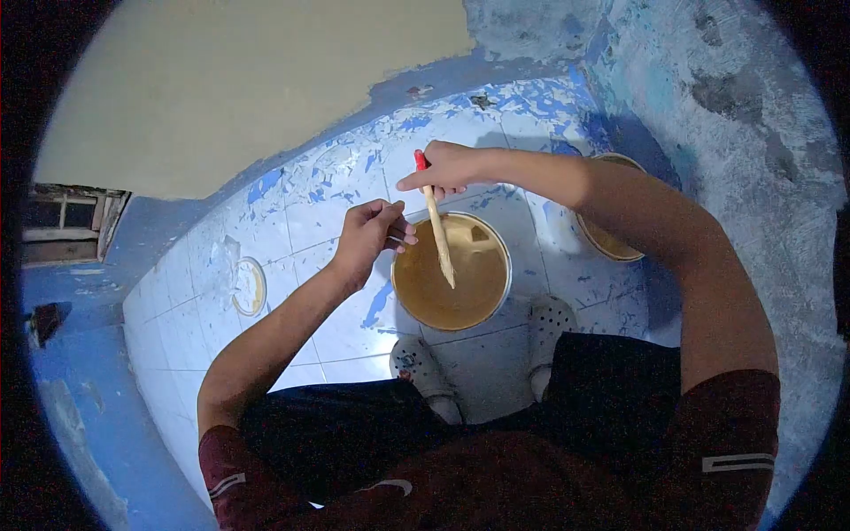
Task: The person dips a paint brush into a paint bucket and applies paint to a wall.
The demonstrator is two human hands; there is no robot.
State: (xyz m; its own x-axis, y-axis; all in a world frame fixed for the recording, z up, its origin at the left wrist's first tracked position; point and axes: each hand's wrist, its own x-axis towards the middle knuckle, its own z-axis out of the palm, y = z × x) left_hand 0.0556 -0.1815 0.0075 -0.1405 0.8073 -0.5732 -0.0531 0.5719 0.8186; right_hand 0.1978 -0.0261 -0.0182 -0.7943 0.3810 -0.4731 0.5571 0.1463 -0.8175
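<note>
A paint-coated stick (437,228) with a red top end is gripped in my right hand (450,166). It slants down over the round bucket (509,281), its lower tip overlapping the tan paint (460,305) inside. My left hand (366,237) hovers by the bucket's upper left rim, palm turned inward. Its fingers are loosely curled with gaps between them, the thumb close to the index finger, and nothing shows in them.
Beneath my right forearm stands a second bucket (642,257), partly hidden. A round lid (251,286) smeared with tan lies left, beside crumpled clear plastic (228,265). Paint flakes (332,164) litter the tiles along the wall. My clogs (551,323) flank the bucket's near side.
</note>
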